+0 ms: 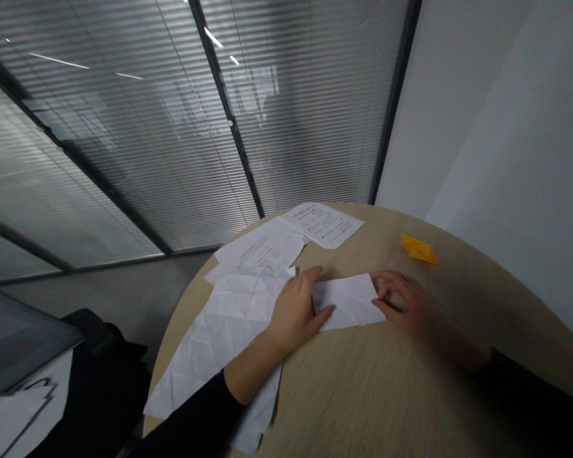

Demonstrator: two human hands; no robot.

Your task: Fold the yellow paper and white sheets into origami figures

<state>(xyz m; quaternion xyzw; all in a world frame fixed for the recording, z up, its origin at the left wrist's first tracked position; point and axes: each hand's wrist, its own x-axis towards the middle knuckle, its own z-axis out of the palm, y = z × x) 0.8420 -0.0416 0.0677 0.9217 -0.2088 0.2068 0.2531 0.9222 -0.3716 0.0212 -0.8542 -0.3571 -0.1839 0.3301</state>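
Note:
A folded white sheet of paper (pixel 346 298) lies on the round wooden table (pixel 363 394) between my hands. My left hand (pixel 298 302) rests over its left end, fingers stretched toward the far edge and thumb spread on the near part. At the paper's right edge, my right hand (pixel 405 302) has its fingers curled, with index finger and thumb at the border. Part of the right hand is smeared by motion. Under and beside my left forearm is a large white sheet creased in triangles (pixel 229 318).
Printed sheets (pixel 325 222) overlap at the table's far edge. An orange folded paper piece (pixel 419 249) lies to the right. Behind stand glass panels with blinds (pixel 315 127) and a pale wall (pixel 496 159). At lower left is a black item (pixel 100 375) beside white papers (pixel 19 413).

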